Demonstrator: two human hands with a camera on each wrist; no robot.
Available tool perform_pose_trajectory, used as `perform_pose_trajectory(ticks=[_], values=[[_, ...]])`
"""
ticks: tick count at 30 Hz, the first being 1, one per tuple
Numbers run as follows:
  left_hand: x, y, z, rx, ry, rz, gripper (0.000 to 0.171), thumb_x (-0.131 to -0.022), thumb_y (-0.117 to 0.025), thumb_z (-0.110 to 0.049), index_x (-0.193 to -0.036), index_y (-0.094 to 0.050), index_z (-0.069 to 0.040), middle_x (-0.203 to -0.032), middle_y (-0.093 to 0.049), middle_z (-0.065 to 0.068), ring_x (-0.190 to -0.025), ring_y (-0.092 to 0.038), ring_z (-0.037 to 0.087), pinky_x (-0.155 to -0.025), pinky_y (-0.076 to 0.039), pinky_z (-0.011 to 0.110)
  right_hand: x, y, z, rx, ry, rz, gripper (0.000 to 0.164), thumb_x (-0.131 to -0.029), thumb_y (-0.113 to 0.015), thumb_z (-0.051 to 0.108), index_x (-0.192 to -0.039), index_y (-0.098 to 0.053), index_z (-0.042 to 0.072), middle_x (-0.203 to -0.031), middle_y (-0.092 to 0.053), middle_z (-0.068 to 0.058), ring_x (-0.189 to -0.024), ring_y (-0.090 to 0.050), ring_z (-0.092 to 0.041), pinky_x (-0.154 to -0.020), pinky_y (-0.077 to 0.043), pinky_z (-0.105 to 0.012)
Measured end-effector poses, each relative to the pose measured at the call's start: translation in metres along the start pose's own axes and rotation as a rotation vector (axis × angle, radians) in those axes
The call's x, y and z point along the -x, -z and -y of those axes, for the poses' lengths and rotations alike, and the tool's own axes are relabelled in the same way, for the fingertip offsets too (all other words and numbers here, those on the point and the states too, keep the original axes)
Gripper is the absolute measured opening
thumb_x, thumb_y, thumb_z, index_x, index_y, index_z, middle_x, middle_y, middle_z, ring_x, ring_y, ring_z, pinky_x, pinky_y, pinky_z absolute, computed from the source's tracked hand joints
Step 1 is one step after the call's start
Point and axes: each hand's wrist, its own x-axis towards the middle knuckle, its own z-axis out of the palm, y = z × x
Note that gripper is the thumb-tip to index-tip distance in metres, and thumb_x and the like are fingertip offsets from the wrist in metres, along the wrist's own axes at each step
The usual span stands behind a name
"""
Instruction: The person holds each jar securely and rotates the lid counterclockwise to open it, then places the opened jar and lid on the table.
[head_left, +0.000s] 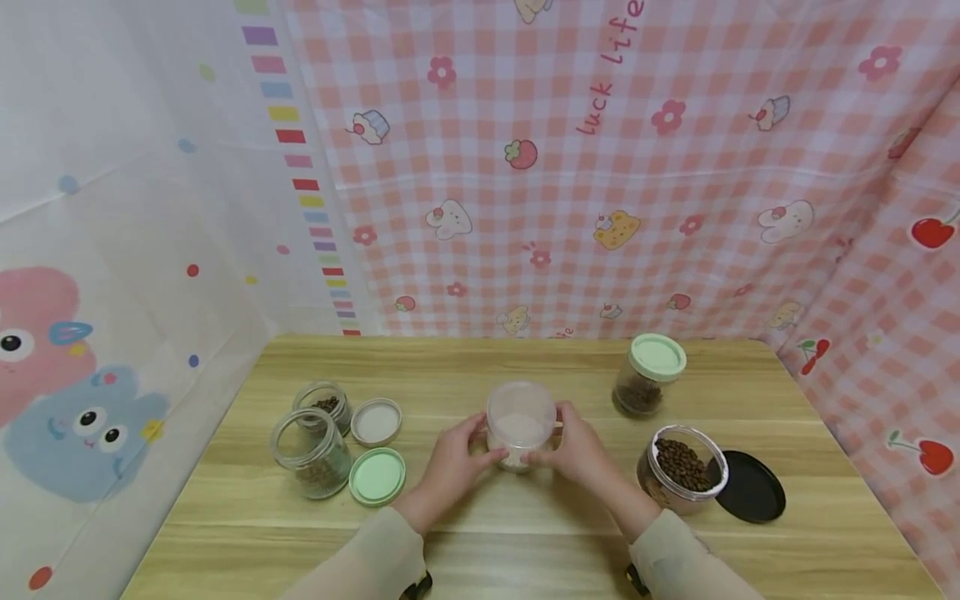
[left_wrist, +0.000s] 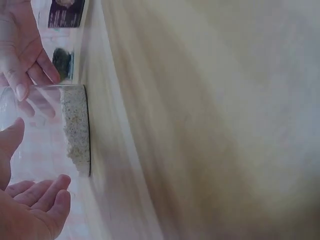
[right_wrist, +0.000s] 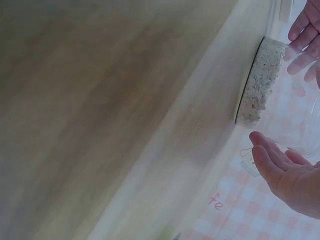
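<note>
A clear jar (head_left: 519, 412) with a layer of pale, crumbly flakes (left_wrist: 76, 127) in its bottom stands upright at the middle of the wooden table. On its left side is my left hand (head_left: 453, 457), thumb toward the jar's front and fingers along the side. My right hand (head_left: 577, 448) mirrors it on the right. Both wrist views show relaxed, fairly straight fingers beside the jar wall, not curled tightly round it. Whether every fingertip touches the jar, I cannot tell.
At left stand two open glass jars (head_left: 313, 458) with dark contents, beside a green lid (head_left: 377, 477) and a whitish lid (head_left: 377, 422). At right are an open jar of coffee beans (head_left: 682, 467), a black lid (head_left: 752, 487) and a green-lidded jar (head_left: 647, 379). Patterned cloth (head_left: 562, 200) hangs behind.
</note>
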Motion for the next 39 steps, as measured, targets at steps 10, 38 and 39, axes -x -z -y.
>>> perform_pose_trajectory(ticks=[10, 38, 39], values=[[0.024, 0.002, -0.007, 0.01, 0.007, 0.038, 0.07, -0.077, -0.076, -0.037, -0.131, -0.052, 0.001, -0.122, -0.063, 0.016, -0.11, -0.063, 0.024, -0.097, -0.048, 0.041, 0.028, 0.001, 0.004, 0.1, 0.03, 0.011, 0.086, -0.059, -0.089, 0.034, -0.124, -0.046, -0.001, -0.119, -0.06, -0.018, -0.109, -0.058, -0.032, -0.093, -0.048, -0.05], [0.051, 0.003, -0.011, -0.029, -0.013, 0.05, 0.066, -0.07, -0.082, -0.038, -0.124, -0.057, -0.008, -0.11, -0.068, 0.004, -0.098, -0.065, 0.019, -0.088, -0.051, 0.042, 0.06, -0.002, 0.003, 0.144, 0.039, 0.04, 0.097, -0.059, -0.088, 0.04, -0.131, -0.041, -0.003, -0.124, -0.057, -0.02, -0.117, -0.054, -0.034, -0.099, -0.043, -0.053], [0.051, 0.003, -0.011, -0.03, -0.009, 0.059, 0.067, -0.069, -0.082, -0.037, -0.124, -0.056, -0.009, -0.111, -0.068, 0.003, -0.099, -0.064, 0.019, -0.087, -0.051, 0.042, 0.06, -0.002, 0.003, 0.139, 0.042, 0.044, 0.099, -0.059, -0.088, 0.041, -0.134, -0.039, -0.003, -0.126, -0.056, -0.021, -0.118, -0.053, -0.035, -0.1, -0.043, -0.053]])
